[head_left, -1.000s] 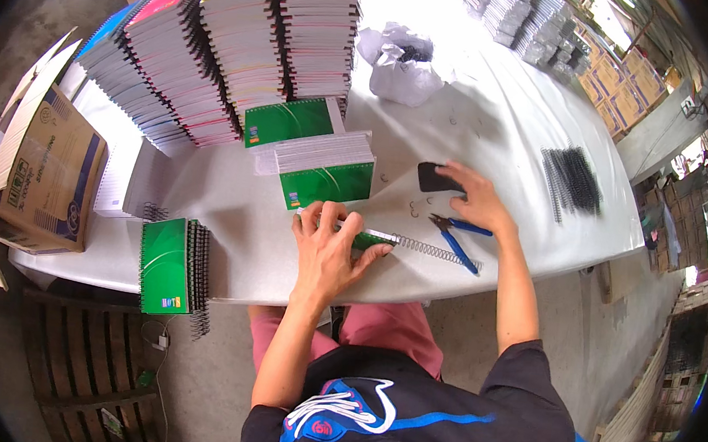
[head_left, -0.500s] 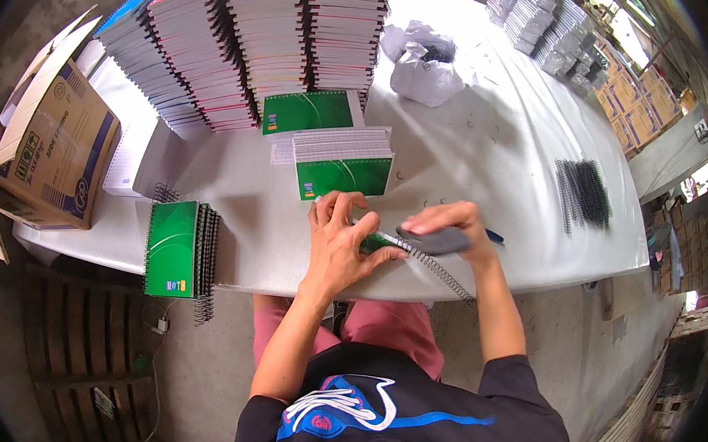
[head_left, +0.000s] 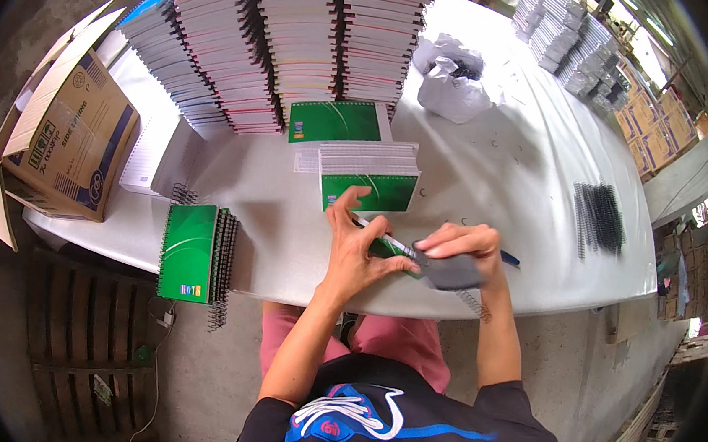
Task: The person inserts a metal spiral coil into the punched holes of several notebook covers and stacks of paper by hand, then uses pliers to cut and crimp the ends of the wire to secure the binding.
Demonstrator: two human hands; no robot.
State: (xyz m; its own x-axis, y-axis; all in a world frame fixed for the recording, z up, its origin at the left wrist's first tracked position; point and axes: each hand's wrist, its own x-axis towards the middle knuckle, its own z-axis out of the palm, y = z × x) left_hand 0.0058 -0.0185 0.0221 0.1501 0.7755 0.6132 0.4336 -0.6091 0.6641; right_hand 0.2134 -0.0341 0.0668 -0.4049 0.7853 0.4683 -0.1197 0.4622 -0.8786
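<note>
My left hand (head_left: 359, 253) is closed on a green notebook (head_left: 383, 247), held near the table's front edge, its thumb and fingers pressed along the bound edge. A dark wire coil (head_left: 475, 304) trails from that edge toward the lower right. My right hand (head_left: 468, 246) grips a dark grey, flat, rounded piece (head_left: 454, 273), blurred and too unclear to name. This piece lies over the coil and hides much of it. Just beyond my left hand stands a row of unbound green-covered notebooks (head_left: 369, 190), with another green cover (head_left: 335, 123) behind.
Tall notebook stacks (head_left: 302, 48) rise at the back. To the left are an open carton (head_left: 71, 137), loose page blocks (head_left: 160, 155) and coil-bound green notebooks (head_left: 189, 250). A pile of black coils (head_left: 597, 219) lies right; a blue pen-like thing (head_left: 510, 258) sits beside my right hand.
The view has shifted, so the table appears farther right. My right hand has moved nearer to me with the grey piece, which now covers more of the coil. My left hand keeps its hold.
</note>
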